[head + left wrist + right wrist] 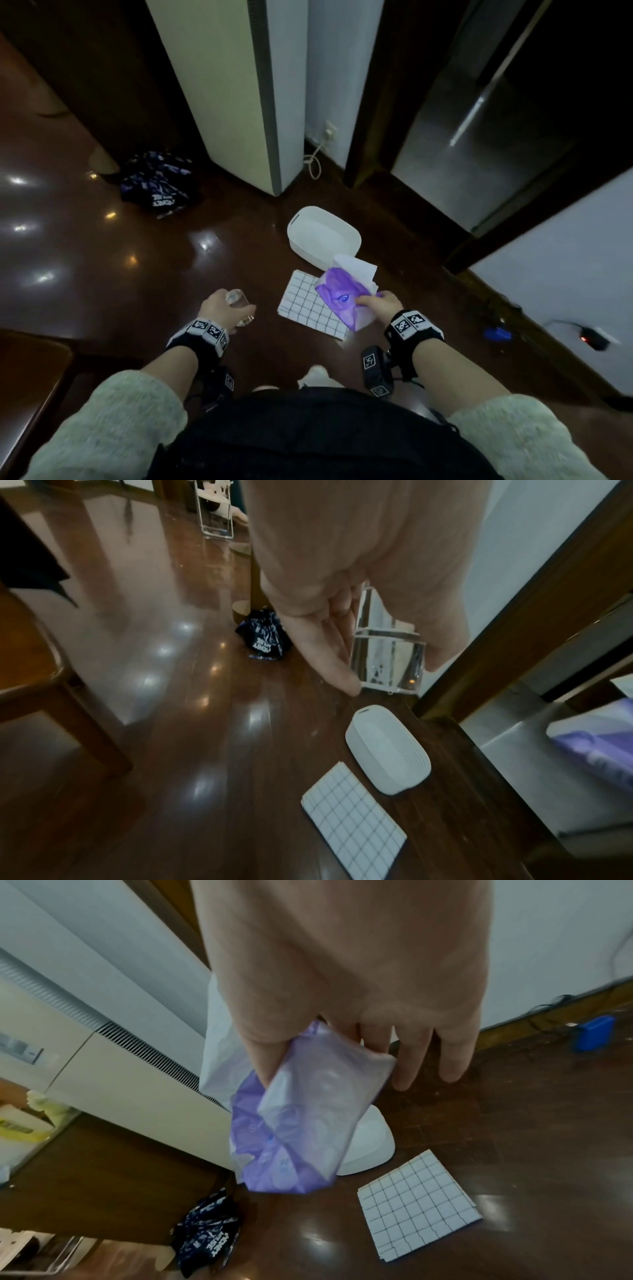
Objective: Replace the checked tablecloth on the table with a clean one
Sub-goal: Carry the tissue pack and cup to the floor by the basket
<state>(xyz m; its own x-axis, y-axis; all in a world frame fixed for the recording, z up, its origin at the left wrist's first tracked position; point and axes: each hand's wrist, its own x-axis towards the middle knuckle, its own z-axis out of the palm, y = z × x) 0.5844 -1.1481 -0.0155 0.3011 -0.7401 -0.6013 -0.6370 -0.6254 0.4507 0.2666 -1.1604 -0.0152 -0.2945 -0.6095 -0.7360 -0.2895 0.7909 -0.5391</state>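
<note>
Person stands over a dark glossy wood floor (102, 260), both arms out in fuzzy pale sleeves, tag bands on the wrists. Left hand (222, 310) holds a clear glass (237, 297); in the left wrist view the fingers (329, 656) and thumb wrap round the glass (388, 664) from both sides. Right hand (380, 303) pinches a purple plastic pack (339, 298) with white tissue sticking out behind it; in the right wrist view thumb and index clamp the pack (301, 1123), other fingers (455, 1053) hang straight and loose. Folded checked tablecloth (308, 308), white with a dark grid, lies flat on the floor between the hands, below the pack, partly covered by it in the head view. White oval basket (322, 236) sits on the floor just beyond the cloth, near it, touching or not unclear. Dark crumpled printed bag (154, 185) lies on the floor well to the left, near a tall white appliance (239, 96). Small blue item (496, 333) by the right wall.
</note>
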